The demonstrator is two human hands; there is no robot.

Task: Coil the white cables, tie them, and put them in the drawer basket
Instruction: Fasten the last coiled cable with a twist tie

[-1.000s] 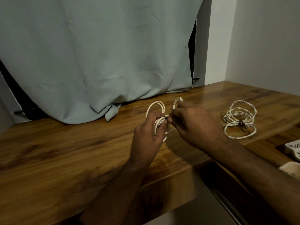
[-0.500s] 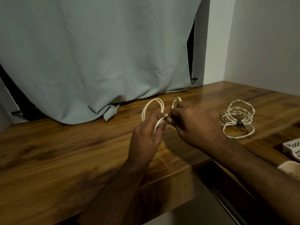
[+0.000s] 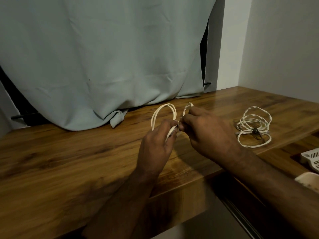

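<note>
- While the left hand [image 3: 155, 144] gripped a coiled white cable [image 3: 164, 116] above the brown wooden desk [image 3: 69, 161], the right hand [image 3: 212, 133] pinched a dark tie at its middle; tying appeared unfinished.
- Well apart to the right, a second white cable bundle [image 3: 253, 126] lay coiled and tied.
- Neither coil had reached the white perforated plastic basket [image 3: 312, 159].
</note>
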